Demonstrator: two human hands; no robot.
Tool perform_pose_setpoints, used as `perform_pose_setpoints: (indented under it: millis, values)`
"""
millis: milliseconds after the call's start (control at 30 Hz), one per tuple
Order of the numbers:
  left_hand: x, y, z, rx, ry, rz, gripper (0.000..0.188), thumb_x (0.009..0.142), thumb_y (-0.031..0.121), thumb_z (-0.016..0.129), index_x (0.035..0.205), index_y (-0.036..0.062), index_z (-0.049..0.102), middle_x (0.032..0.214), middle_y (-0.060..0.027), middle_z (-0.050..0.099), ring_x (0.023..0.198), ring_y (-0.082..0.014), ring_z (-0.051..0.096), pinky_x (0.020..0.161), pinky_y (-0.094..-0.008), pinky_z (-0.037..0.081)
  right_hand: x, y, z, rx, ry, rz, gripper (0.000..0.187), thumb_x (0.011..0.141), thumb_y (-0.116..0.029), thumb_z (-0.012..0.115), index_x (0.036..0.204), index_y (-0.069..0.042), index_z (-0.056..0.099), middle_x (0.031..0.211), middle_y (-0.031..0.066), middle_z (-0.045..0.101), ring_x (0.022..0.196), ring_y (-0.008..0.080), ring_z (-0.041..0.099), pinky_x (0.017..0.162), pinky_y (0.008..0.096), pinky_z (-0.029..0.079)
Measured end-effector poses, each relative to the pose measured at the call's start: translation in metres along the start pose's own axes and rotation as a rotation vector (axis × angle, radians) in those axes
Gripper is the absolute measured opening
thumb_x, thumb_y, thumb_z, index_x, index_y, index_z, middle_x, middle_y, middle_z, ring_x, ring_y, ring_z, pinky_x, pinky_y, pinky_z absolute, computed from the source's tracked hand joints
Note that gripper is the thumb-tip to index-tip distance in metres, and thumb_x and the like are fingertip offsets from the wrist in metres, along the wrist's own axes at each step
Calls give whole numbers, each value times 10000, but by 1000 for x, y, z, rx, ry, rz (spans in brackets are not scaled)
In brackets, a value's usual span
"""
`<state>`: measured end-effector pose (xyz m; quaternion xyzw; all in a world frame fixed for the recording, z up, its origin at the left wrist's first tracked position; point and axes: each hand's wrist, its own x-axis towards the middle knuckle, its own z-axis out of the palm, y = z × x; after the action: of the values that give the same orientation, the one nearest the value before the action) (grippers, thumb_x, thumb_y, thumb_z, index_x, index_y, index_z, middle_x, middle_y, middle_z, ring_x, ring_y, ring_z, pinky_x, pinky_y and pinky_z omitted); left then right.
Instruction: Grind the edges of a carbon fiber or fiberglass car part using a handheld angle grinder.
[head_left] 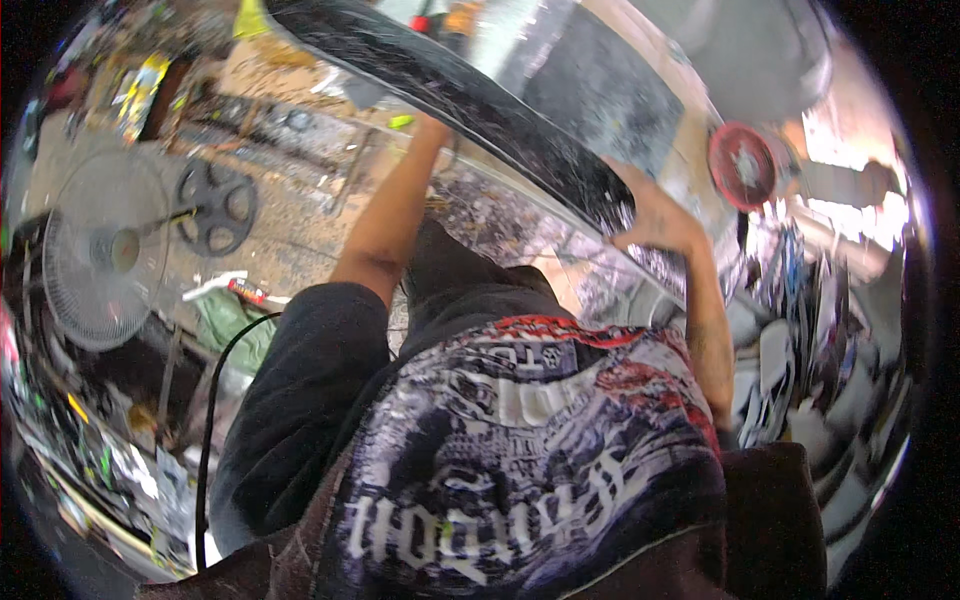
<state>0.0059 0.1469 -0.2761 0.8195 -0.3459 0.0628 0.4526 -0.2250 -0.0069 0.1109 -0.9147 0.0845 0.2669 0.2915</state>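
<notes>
A long, glossy black panel (500, 115), scuffed with pale scratches, stretches slantwise from the upper left down to the right in front of me. At its near right end, my right hand (662, 215) grips it, with the thumb and fingers spread around the end. My left forearm reaches up to the panel's near edge, where the left hand passes out of sight beneath it. How those fingers lie is hidden. Under and beyond the panel is a worktop with a dark grey patch (600, 90).
To the left stand a round fan (110, 250) and a black spoked wheel (217, 208). A green cloth or bag (235, 325) lies near my left knee, beside a black cable (212, 420). A red round dish-like object (742, 165) is at right, above piled grey parts (775, 370).
</notes>
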Motion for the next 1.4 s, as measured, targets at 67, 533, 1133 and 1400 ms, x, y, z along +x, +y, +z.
perform_pose_setpoints:
  millis: [67, 533, 1133, 1400]
  values:
    - [38, -53, -2, 152, 34, -23, 497, 890, 339, 579, 1299, 56, 562, 1285, -212, 589, 1212, -395, 530, 1014, -477, 424, 10, -15, -18, 11, -31, -101, 1046, 602, -243, 830, 1483, -5, 319, 1400, 255, 471, 1308, 355, 450, 1128, 380, 309]
    - [121, -111, -59, 275, -292, -22, 577, 867, 447, 657, 1284, 54, 590, 1342, -164, 569, 1261, -311, 501, 1087, -414, 367, 9, -18, -72, 41, -129, -66, 1071, 615, -259, 838, 1512, -43, 293, 1424, 239, 462, 1305, 322, 469, 1104, 368, 341]
    - [24, -5, -94, -348, -251, -120, 534, 871, 392, 651, 1265, 35, 594, 1301, -161, 600, 1248, -329, 506, 1107, -419, 338, -4, 0, -28, 33, 12, -40, 1072, 581, -314, 826, 1462, 22, 314, 1401, 275, 457, 1299, 384, 455, 1111, 390, 347]
    - [-151, 116, -231, -613, -507, -984, 619, 836, 196, 732, 1338, 49, 402, 936, -89, 639, 669, -134, 630, 505, -234, 503, 30, 24, 34, -31, 40, -96, 1058, 531, -336, 898, 1381, 13, 374, 1270, 262, 497, 1218, 389, 492, 1040, 430, 406]
